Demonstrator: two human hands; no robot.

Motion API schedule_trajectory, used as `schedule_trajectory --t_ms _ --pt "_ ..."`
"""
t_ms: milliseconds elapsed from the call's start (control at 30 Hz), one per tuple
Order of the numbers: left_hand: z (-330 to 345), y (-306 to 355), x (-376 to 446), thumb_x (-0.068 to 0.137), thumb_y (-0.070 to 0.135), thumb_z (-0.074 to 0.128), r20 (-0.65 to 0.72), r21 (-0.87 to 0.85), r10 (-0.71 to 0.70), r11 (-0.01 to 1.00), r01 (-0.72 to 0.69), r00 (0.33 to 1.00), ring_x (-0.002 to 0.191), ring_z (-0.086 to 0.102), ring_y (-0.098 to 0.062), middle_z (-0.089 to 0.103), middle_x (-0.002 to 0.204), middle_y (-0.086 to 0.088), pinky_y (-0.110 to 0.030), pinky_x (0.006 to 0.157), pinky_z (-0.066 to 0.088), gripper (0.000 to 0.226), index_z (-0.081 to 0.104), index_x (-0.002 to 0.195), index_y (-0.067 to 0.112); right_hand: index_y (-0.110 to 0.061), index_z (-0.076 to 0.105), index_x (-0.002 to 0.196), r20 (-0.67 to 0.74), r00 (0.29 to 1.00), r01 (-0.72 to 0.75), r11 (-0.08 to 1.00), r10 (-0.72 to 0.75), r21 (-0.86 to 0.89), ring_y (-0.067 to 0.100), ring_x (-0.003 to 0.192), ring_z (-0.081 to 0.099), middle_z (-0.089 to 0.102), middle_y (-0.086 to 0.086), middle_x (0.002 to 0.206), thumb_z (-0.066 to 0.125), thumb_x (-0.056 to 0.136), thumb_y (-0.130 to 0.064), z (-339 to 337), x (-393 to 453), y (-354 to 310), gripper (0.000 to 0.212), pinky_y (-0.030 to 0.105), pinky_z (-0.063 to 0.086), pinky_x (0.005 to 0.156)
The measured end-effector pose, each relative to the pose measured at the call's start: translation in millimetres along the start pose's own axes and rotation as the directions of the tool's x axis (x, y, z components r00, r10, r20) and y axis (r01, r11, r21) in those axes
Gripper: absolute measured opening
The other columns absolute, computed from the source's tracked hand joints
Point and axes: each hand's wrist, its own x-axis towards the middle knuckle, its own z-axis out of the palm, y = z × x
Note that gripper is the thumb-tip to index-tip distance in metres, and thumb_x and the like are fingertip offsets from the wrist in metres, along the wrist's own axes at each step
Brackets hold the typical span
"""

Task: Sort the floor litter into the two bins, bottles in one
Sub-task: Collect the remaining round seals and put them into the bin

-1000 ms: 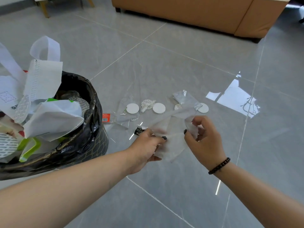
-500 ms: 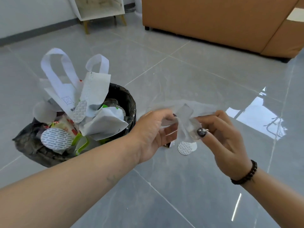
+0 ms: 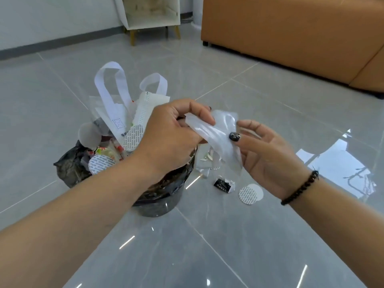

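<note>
At about nine o'clock of the frame centre stands the round bin lined with a black plastic bag (image 3: 164, 190), heaped above its rim with white paper bags, receipts and round white foil seals. Directly over its near rim, the left hand (image 3: 172, 140) curls its fingers around one end of a crumpled piece of clear plastic film (image 3: 216, 134), the thumb pressing the film against the forefingers. The film runs from this grip toward three o'clock, where the right hand (image 3: 268, 156), wearing a dark beaded bracelet (image 3: 301, 189), pinches its other edge under the thumb while the remaining fingers lie loosely extended beneath the hanging flap. On the grey tiled floor (image 3: 207, 246) at five o'clock of the bin remain a small black wrapper (image 3: 223, 185), a round white foil seal (image 3: 251, 193) and some white scraps. An orange sofa (image 3: 291, 34) occupies one o'clock. Judged risks: the light film may slide off the overfull heap onto the floor, because no free space shows inside the liner; pressing it in may dislodge seals already balanced at the rim. No second bin and no bottles are visible.
</note>
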Motion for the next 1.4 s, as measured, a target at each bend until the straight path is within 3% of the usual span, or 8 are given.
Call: schedule_trajectory --t_ms 267,500,733,867,967,1133,1267,1400 --pt "-54 -16 22 0.078 -0.006 0.062 -0.061 0.493 0.042 0.870 -0.007 0.997 0.087 0.063 0.006 0.061 0.117 0.010 -0.004 0.073 0.048 0.037 0.072 0.085 0.029 -0.013 0.060 0.092 -0.140 0.975 0.110 0.929 -0.169 -0.353 0.021 0.073 0.067 0.067 0.010 0.090 0.067 0.074 0.015 47 66 -23 0.034 0.036 0.060 0.074" --pt "-62 -32 26 0.081 0.009 0.060 -0.071 0.651 -0.054 0.754 0.087 0.996 0.102 0.056 0.002 0.058 0.125 0.013 0.003 0.071 0.033 0.035 0.070 0.111 0.023 -0.024 0.057 0.083 0.113 0.862 0.276 0.270 -0.494 -0.923 0.015 0.070 0.052 0.052 -0.006 0.077 0.051 0.072 0.002 61 116 7 0.029 0.023 0.045 0.057" --pt "-69 -40 20 0.079 0.021 0.066 -0.104 0.618 -0.082 0.775 0.129 0.991 0.095 0.059 0.004 0.062 0.111 0.016 -0.007 0.076 0.044 0.027 0.071 0.105 0.029 -0.018 0.066 0.094 0.464 0.856 0.461 -0.070 -0.229 -0.884 0.018 0.083 0.057 0.057 -0.007 0.085 0.053 0.078 0.002 71 127 37 0.029 0.033 0.050 0.077" --pt "-71 -42 22 0.078 0.022 0.069 -0.110 0.600 -0.115 0.784 0.158 0.987 0.087 0.062 0.004 0.064 0.103 0.017 -0.017 0.069 0.049 0.027 0.068 0.101 0.036 -0.018 0.069 0.101 0.391 0.919 0.391 0.015 0.055 -0.920 0.012 0.088 0.060 0.067 -0.004 0.095 0.062 0.085 -0.010 80 137 50 0.019 0.007 0.045 0.073" --pt "-70 -41 24 0.077 0.023 0.071 -0.130 0.572 -0.119 0.802 0.173 0.984 0.086 0.064 0.003 0.065 0.100 0.016 -0.017 0.069 0.048 0.027 0.067 0.101 0.037 -0.020 0.069 0.109 0.298 0.925 0.334 -0.127 0.237 -0.934 0.016 0.100 0.061 0.067 -0.003 0.108 0.058 0.090 -0.021 90 147 43 0.021 0.023 0.048 0.085" --pt "-67 -39 19 0.083 0.017 0.066 -0.161 0.514 0.019 0.855 0.067 0.987 0.082 0.063 0.006 0.066 0.098 0.014 -0.010 0.056 0.050 0.018 0.070 0.096 0.029 -0.029 0.066 0.115 0.323 0.938 0.317 0.065 0.126 -0.946 0.012 0.097 0.059 0.066 -0.006 0.106 0.053 0.090 -0.014 90 141 15 0.032 0.018 0.045 0.073" --pt "-48 -33 7 0.082 0.006 0.056 0.089 0.811 0.564 0.438 -0.389 0.821 0.077 0.062 -0.024 0.067 0.084 -0.002 -0.042 0.068 0.050 0.016 0.070 0.086 0.011 -0.027 0.066 0.110 0.187 0.964 0.240 0.325 -0.186 -0.915 0.013 0.082 0.069 0.072 -0.002 0.097 0.053 0.086 -0.008 49 127 -13 0.033 0.033 0.057 0.078" --pt "1 -36 -14 0.076 0.004 0.058 0.345 0.765 0.619 0.251 -0.594 0.706 0.066 0.054 -0.032 0.062 0.074 -0.007 -0.044 0.059 0.042 0.010 0.067 0.075 0.009 -0.015 0.066 0.101 -0.102 0.985 -0.022 0.487 -0.140 -0.873 0.018 0.075 0.070 0.072 0.009 0.098 0.056 0.087 -0.004 -15 110 -18 0.020 0.029 0.057 0.067"
